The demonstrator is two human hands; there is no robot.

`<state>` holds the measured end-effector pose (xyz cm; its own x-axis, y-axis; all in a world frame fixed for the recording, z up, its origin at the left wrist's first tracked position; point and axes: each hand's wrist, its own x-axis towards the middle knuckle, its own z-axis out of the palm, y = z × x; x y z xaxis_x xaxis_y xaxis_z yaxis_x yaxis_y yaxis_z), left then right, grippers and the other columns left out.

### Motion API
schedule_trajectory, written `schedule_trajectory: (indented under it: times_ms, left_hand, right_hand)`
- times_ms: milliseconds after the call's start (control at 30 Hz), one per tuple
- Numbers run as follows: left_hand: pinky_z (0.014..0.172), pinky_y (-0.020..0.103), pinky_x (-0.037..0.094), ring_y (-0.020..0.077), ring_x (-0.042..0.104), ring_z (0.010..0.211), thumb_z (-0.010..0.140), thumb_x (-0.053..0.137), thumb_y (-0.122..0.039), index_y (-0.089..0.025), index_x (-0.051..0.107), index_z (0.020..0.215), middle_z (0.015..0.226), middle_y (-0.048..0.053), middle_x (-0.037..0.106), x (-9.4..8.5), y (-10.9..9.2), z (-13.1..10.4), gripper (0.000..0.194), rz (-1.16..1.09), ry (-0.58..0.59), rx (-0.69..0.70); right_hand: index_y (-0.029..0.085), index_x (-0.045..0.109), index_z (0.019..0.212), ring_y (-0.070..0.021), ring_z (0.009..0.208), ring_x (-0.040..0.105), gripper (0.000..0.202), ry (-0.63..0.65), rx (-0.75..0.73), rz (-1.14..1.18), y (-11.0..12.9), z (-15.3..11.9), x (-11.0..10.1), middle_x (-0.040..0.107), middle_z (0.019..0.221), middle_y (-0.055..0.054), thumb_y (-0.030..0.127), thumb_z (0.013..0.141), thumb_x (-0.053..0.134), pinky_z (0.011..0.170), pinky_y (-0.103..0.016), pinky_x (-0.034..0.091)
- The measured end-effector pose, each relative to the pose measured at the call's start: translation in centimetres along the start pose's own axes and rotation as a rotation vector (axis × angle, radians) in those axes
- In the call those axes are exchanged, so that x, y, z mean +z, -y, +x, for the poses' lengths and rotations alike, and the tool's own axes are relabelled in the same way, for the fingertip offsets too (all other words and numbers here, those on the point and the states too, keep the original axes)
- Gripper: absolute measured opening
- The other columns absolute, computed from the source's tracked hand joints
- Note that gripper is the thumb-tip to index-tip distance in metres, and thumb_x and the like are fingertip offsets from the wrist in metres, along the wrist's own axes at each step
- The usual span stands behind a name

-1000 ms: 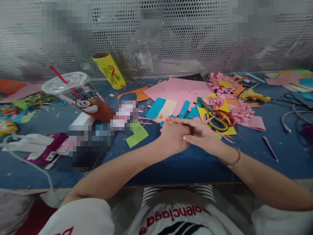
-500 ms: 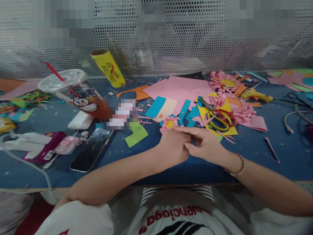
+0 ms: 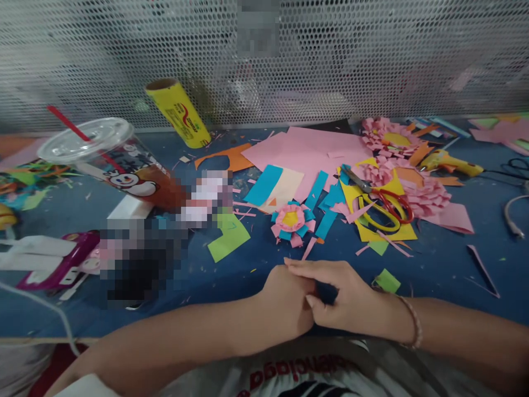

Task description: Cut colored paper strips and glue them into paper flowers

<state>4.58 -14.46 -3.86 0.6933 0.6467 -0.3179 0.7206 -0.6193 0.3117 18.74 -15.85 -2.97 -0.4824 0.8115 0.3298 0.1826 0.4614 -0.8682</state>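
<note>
My left hand [image 3: 285, 298] is bent at the wrist above the table's front edge, its back toward me and its fingers hidden. Across it rests my right hand [image 3: 343, 295], index finger stretched over the left knuckles and thumb apart from it, touching the left hand's side. No object shows in either hand. Just beyond them lies a small pink and blue paper flower [image 3: 291, 220] with a yellow centre. A pair of scissors [image 3: 378, 201] with yellow and red handles lies on yellow paper [image 3: 407, 231] to its right. Large pink paper flowers [image 3: 430, 190] are farther right.
On the left stand a lidded drink cup [image 3: 136, 171] with a red straw and a yellow cardboard tube [image 3: 179, 113]. A purple power strip [image 3: 82, 259] lies near them. Pink sheets [image 3: 306, 146], a yellow glue gun [image 3: 452, 164] and paper scraps cover the back, before a perforated metal panel [image 3: 343, 60].
My joined hands have drawn back toward my body, so the small flower now shows fully. My view has also shifted slightly.
</note>
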Motion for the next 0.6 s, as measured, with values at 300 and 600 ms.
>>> schedule_trajectory:
  times_ms: [300, 600]
  left_hand:
    - [0.051, 0.028, 0.038, 0.0170, 0.055, 0.054, 0.070, 0.052, -0.016, -0.015, 0.059, 0.053, 0.053, 0.006, 0.057, -3.1, -0.7, -0.8, 0.019, 0.048, -0.012, 0.150]
    - [0.097, 0.044, 0.033, 0.0270, 0.043, 0.116, 0.077, 0.053, -0.048, -0.017, 0.049, 0.118, 0.121, 0.012, 0.053, -5.5, 6.0, 2.4, 0.052, -0.079, -0.663, -0.284]
  right_hand:
    - [0.022, 0.060, 0.107, -0.0133, 0.082, 0.066, 0.033, -0.079, 0.077, 0.011, -1.1, 2.2, -2.6, 0.070, 0.091, -0.003, 0.012, 0.084, 0.040, 0.074, -0.028, 0.055]
    - [0.017, 0.059, 0.109, -0.0281, 0.112, 0.049, 0.034, -0.185, 0.137, -0.668, -7.2, 4.2, -5.4, 0.056, 0.115, -0.014, 0.035, 0.081, 0.053, 0.096, -0.052, 0.038]
